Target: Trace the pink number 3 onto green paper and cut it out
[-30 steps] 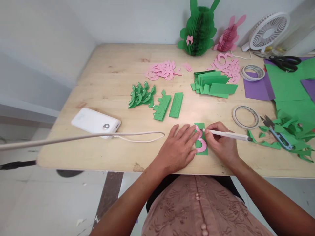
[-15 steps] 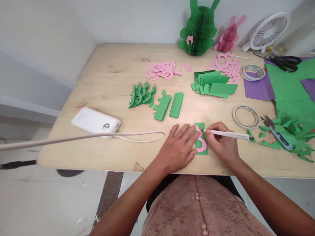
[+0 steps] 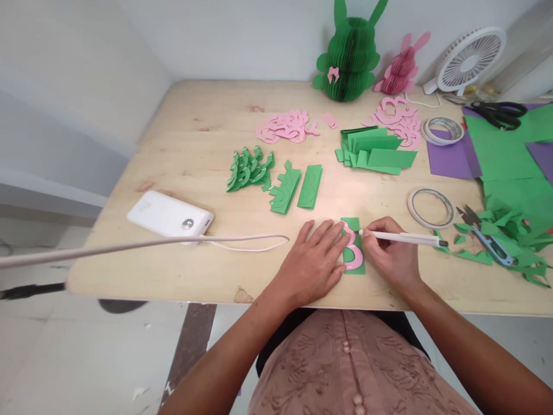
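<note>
A pink curved paper shape (image 3: 355, 257) lies on a green paper strip (image 3: 352, 222) near the table's front edge. My left hand (image 3: 311, 262) rests flat with fingers spread, its fingertips on the left side of the pink shape and the strip. My right hand (image 3: 391, 253) is closed round a white pen (image 3: 404, 237), whose tip is at the right edge of the pink shape. Up and to the left lie two folded green pieces with drawn outlines (image 3: 310, 186) (image 3: 286, 192).
On the table (image 3: 181, 138) are a white power bank (image 3: 168, 216) with a cable, cut green pieces (image 3: 250, 169), pink cutouts (image 3: 287, 127), folded green strips (image 3: 380, 151), tape rolls (image 3: 431, 223), snips (image 3: 492, 239), scissors (image 3: 501, 113) and a fan (image 3: 470, 60). Paper rabbits (image 3: 349, 60) stand behind.
The view has shifted very slightly. Both hands stay in nearly the same place, and the pen tip has moved very little along the pink shape's edge.
</note>
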Demonstrator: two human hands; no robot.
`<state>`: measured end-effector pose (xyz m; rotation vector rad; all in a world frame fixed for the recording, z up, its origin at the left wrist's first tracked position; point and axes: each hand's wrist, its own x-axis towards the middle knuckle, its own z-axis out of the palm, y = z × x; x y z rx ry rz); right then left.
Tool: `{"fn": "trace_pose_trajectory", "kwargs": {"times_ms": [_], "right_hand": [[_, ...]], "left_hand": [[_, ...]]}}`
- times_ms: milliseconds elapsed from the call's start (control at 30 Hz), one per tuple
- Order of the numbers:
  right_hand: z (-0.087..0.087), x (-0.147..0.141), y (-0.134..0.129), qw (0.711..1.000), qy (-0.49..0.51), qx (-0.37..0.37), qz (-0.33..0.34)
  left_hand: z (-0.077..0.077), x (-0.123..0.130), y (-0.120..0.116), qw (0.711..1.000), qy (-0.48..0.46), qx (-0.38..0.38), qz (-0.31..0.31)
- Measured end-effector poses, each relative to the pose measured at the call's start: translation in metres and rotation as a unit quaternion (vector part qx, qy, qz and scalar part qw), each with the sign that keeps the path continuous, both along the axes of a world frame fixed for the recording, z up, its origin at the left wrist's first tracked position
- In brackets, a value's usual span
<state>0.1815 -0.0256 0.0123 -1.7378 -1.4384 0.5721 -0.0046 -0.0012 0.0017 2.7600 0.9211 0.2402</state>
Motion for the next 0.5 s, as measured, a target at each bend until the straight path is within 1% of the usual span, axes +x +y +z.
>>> {"fn": "trace_pose_trajectory", "kwargs": {"times_ms": [233,500], "right_hand": [[0.0004,-0.0008,0.0005,1.0,-0.001,-0.003,-0.001],[0.0056,0.0024,0.001,0.999,-0.01,-0.026,0.016]], "left_hand": [[0.0001,0.0003,-0.0007,1.0,0.005,0.009,0.002],[0.0035,0.0003,-0.0001,1.0,-0.006,-0.003,-0.003]]}}
